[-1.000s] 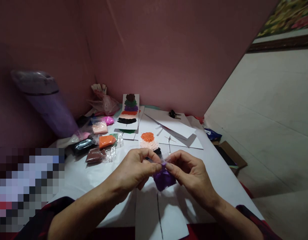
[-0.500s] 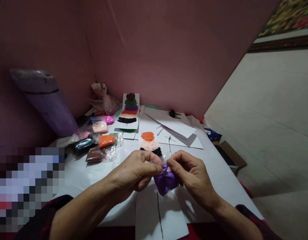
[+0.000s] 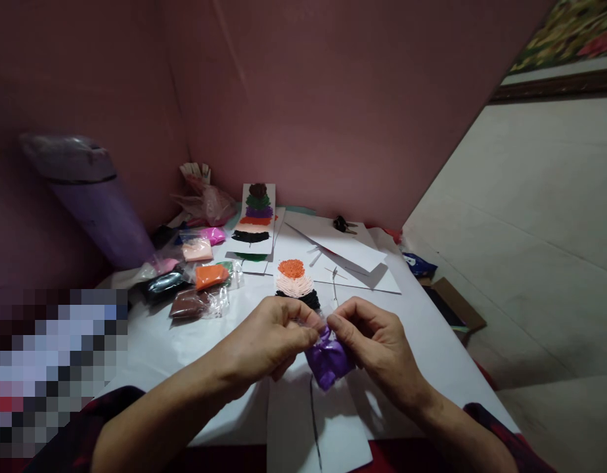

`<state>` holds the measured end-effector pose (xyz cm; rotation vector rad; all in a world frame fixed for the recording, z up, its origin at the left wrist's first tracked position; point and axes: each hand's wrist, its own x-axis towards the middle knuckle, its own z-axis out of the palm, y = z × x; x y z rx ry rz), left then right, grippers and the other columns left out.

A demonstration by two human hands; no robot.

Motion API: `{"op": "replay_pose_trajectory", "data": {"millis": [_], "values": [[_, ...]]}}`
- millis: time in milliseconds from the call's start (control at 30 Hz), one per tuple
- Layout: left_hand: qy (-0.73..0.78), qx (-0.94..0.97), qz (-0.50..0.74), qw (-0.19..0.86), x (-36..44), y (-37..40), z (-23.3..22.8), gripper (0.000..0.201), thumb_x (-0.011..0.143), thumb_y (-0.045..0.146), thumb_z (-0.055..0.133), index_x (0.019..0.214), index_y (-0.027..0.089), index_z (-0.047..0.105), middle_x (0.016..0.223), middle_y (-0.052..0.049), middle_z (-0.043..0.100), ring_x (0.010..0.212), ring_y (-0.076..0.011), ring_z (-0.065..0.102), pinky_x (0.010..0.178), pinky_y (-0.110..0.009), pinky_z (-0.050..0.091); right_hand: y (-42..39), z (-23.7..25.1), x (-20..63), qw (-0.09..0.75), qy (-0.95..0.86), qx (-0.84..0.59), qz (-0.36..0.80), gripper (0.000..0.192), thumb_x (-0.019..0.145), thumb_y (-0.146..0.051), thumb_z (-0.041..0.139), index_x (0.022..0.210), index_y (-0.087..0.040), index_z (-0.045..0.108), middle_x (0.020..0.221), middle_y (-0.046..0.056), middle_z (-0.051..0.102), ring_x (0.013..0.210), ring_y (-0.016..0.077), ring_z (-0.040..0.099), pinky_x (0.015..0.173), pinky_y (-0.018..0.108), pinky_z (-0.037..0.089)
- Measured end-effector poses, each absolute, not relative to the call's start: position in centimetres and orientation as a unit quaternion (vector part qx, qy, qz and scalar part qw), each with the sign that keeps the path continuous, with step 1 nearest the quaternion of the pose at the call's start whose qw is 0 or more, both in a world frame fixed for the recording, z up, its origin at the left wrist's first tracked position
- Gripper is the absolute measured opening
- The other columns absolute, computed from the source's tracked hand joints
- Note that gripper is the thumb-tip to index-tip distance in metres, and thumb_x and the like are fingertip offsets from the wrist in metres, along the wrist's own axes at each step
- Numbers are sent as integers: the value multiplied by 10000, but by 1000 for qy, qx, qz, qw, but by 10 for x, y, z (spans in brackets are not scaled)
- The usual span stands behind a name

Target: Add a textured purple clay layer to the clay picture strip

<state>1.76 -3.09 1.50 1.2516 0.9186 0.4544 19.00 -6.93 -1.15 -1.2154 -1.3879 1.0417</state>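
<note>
Between both hands hangs a small clear plastic bag of purple clay [image 3: 330, 364]. My left hand [image 3: 278, 332] pinches the bag's top edge between thumb and forefinger from the left. On the right side of the same edge, my right hand [image 3: 370, 332] pinches with thumb and forefinger. Beneath the hands lies a white card [image 3: 293, 420] with a dark line drawn down it. Its far part carries an orange patch [image 3: 291, 269], a pale peach patch [image 3: 293, 285] and a black patch [image 3: 297, 299] of textured clay. A thin metal tool [image 3: 334, 286] lies just beyond my right hand.
Bags of orange clay [image 3: 211, 276], brown clay [image 3: 189, 305] and other colours lie at the left. A card with stacked colour bands [image 3: 258, 217] leans at the back. Keys [image 3: 343, 225] rest on white sheets [image 3: 333, 246]. A purple roll [image 3: 96, 203] leans against the wall.
The purple bag has tilted slightly and hangs a little lower and further right. Both hands keep their pinch on its top edge with only slight finger movement.
</note>
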Motion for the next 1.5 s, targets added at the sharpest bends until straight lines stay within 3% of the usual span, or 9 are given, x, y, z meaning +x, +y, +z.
{"op": "replay_pose_trajectory", "data": {"millis": [200,567,867,1067,1167,1267,1400,1500], "values": [[423,503,267,704,15,-28,16,185,697,249,712,780,158,574,369,116,365,327,-27,198,346,-185,99,-69,-11,191,507,-559,-504,422,298,830,-409,656,680,-167,567,540,-45,480,454,70,394,402,205,319],[375,472,191,775,15,-26,11,182,793,323,632,725,169,563,342,111,304,327,-33,156,368,-204,83,-70,-11,190,489,-582,-501,414,274,846,-379,641,681,-169,578,548,-44,475,466,71,395,416,214,322],[375,545,196,724,15,-29,13,249,830,390,599,757,154,573,385,102,333,344,-36,200,357,-195,108,-67,-17,192,491,-582,-505,406,260,859,-362,635,703,-161,580,579,-40,486,496,70,403,437,208,331],[426,541,268,674,17,-29,16,178,766,292,648,725,133,578,368,104,373,324,-25,232,342,-177,132,-67,-15,192,512,-567,-498,410,267,863,-359,637,699,-162,559,551,-54,478,474,58,397,427,189,326],[442,512,304,671,16,-28,16,232,736,316,696,823,144,566,401,101,438,342,-21,245,361,-164,140,-67,-15,192,529,-561,-489,406,271,866,-357,637,695,-168,545,535,-62,466,456,56,388,411,182,316],[448,520,314,656,16,-27,16,417,672,304,769,1002,137,577,434,107,460,377,-31,292,385,-160,168,-66,-16,192,544,-558,-477,406,258,870,-349,637,705,-173,544,539,-63,467,451,54,391,403,175,318],[423,532,314,663,19,-28,18,188,713,254,706,785,95,635,528,40,541,451,-43,401,431,-172,273,-66,-17,193,546,-566,-460,413,228,884,-335,627,734,-175,563,567,-59,482,462,50,404,412,167,333],[414,552,338,640,20,-30,16,126,735,212,654,679,100,638,571,12,571,520,-65,470,505,-191,360,-66,-17,193,538,-580,-435,430,164,887,-333,627,823,-183,601,586,-65,483,459,45,396,413,165,332]]}}
